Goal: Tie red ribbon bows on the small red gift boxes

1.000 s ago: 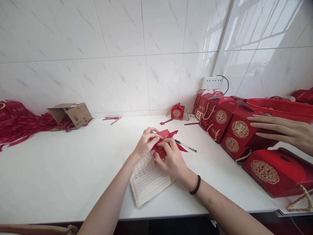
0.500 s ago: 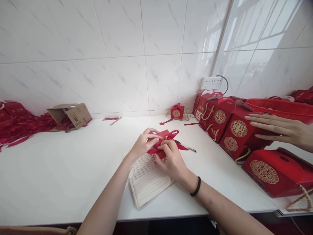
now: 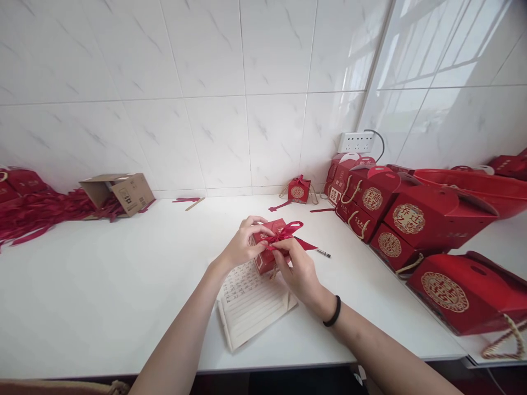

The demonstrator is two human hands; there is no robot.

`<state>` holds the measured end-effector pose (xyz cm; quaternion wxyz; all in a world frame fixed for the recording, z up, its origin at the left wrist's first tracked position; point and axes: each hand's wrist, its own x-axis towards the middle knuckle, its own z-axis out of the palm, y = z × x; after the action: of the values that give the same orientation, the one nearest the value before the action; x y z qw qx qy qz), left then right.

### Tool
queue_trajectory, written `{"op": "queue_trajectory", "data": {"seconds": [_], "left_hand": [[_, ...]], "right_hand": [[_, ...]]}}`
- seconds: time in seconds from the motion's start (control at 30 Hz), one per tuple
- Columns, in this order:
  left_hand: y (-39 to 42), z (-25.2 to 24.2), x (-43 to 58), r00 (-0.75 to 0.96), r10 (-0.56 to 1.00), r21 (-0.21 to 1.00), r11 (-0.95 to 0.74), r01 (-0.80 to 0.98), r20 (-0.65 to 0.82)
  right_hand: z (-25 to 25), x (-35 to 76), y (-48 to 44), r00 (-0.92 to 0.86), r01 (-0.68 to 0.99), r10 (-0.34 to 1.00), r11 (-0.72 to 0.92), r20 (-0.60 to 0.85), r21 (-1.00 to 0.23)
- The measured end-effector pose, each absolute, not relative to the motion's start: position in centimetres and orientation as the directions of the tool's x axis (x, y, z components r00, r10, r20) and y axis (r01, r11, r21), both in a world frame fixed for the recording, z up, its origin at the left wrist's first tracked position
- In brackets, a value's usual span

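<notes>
A small red gift box with gold print rests on an open lined notebook with handwriting. Red ribbon is looped into a bow shape on top of the box. My left hand lies at the box's left side, thumb and fingers closed on the ribbon near the knot. From the right, my right hand pinches the ribbon between thumb and forefinger. A black band circles my right wrist. A pen lies partly hidden behind the ribbon's tail.
Red gift boxes with rope handles are stacked on the right, before a red basin. A finished-looking small box stands by the wall. On the left are a cardboard box and a heap of red ribbons.
My right hand has shifted slightly right, showing more of the box and bow. Another person's hand, earlier at the stacked boxes on the right, is gone from view.
</notes>
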<state>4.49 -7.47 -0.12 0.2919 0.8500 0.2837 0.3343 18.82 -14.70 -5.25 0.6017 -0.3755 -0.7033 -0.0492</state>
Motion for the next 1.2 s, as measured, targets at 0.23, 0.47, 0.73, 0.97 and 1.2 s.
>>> {"op": "queue_trajectory", "data": {"seconds": [0.23,0.47,0.73,0.97,1.2], "left_hand": [[-7.3,-0.9,5.2,0.472,0.713,0.660,-0.685,0.309,0.519],[-7.9,-1.1,5.8,0.538,0.672,0.601,-0.725,0.338,0.509],[-8.1,-1.0,6.1,0.528,0.712,0.667,-0.672,0.322,0.463],[-8.3,-0.9,6.4,0.501,0.725,0.668,-0.665,0.333,0.473],[-8.2,-1.0,6.3,0.506,0.724,0.671,-0.665,0.329,0.469]], "right_hand": [[-5.5,18.7,-14.4,0.023,0.625,0.411,0.705,0.911,-0.334],[-5.1,18.8,-14.8,-0.111,0.601,0.300,0.779,0.947,-0.177],[-4.8,18.6,-15.1,-0.218,0.597,0.258,0.799,0.941,-0.081],[-5.0,18.4,-15.4,-0.274,0.559,0.243,0.828,0.931,-0.052],[-5.2,18.0,-15.9,-0.353,0.533,0.240,0.846,0.904,-0.016]]}}
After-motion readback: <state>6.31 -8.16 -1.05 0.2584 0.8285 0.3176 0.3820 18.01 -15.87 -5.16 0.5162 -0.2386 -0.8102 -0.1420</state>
